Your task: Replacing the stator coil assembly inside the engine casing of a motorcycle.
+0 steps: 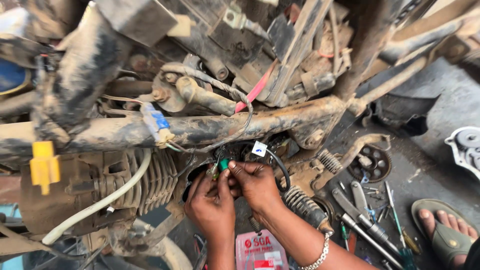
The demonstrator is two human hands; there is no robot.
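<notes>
Both hands bunched under the rusty frame tube, left hand and right hand pinching shut on a small green connector mid-scene, wires behind mostly hidden by fingers, tools on the floor at right half lost in grime.

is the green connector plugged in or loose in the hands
Cannot tell. Both the left hand and right hand pinch the green connector, and their fingertips hide its ends.
</notes>
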